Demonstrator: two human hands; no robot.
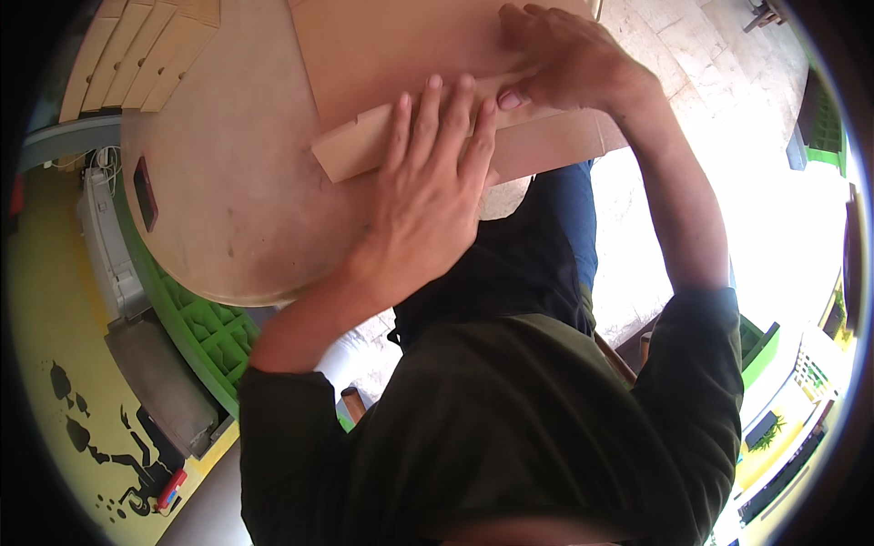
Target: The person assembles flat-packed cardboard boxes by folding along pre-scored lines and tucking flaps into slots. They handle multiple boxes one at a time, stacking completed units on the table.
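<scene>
At upper centre we note the cardboard sheet [391, 55] on the tabletop [237, 191], our left hand [428, 196] flat across its folded flap [350, 150], our right hand [583, 68] bent over it, grip unclear.

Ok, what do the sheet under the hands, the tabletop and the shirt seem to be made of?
Sheet: matte cardboard, most likely; plain brown, with a straight-creased strip along its near edge.
Tabletop: smooth, perhaps satin; mottled beige with small dark marks. Stone or laminate, I can't tell.
Shirt: matte dark fabric, going by its soft folds; fibre unclear.
</scene>
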